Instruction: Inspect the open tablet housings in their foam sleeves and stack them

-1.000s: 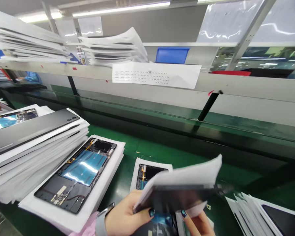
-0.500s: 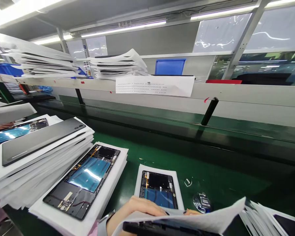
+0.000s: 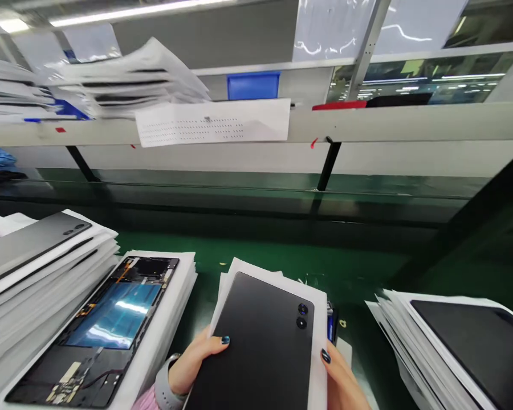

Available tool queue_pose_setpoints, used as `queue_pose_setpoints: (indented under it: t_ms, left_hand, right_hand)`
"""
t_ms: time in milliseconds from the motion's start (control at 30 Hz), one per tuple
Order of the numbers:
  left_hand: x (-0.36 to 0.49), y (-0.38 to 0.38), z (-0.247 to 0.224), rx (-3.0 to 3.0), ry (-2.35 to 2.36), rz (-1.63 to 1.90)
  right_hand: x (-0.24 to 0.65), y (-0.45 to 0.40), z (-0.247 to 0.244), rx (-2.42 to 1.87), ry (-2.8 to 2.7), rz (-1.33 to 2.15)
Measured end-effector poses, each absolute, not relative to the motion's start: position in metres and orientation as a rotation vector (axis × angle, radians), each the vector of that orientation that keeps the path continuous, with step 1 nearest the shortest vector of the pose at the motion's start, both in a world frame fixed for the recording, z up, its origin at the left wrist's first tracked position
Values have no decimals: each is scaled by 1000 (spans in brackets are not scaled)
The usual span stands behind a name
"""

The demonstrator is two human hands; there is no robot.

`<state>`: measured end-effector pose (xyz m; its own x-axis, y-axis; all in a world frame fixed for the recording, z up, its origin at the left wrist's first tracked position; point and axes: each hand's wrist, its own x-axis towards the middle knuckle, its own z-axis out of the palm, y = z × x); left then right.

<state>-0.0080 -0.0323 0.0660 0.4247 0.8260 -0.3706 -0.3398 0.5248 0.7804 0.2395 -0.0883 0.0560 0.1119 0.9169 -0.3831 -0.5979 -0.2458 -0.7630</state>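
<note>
A dark grey tablet back cover (image 3: 256, 347), with two round camera lenses near its upper right corner, lies over a white foam sheet (image 3: 320, 341) in front of me. My left hand (image 3: 203, 356) grips the left edge, its thumb lying on the cover. At the right edge of the sheet, my right hand (image 3: 344, 378) holds on with its thumb at the side; its other fingers are hidden. To the left, an opened tablet (image 3: 106, 324) with a blue battery area and bare circuit parts rests on stacked white sheets.
Far left stands a stack of foam sheets topped by a grey cover (image 3: 38, 239). On the right, another sheet stack (image 3: 410, 336) carries a dark flat panel (image 3: 474, 341). A shelf (image 3: 393, 124) with paper stacks and a blue bin (image 3: 253, 86) runs behind the green bench (image 3: 209, 245).
The cover and sheet have been raised and turned, so the cover's outer face shows. The opened tablet in the middle is now hidden behind them. My view has swung right.
</note>
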Motion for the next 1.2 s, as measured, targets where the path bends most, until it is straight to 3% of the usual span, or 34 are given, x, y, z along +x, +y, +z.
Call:
queue_pose_setpoints:
  t_ms: [1200]
  left_hand:
    - [-9,-30,53,650,873,559]
  right_hand:
    - [243,-76,48,-1204,-207,1420]
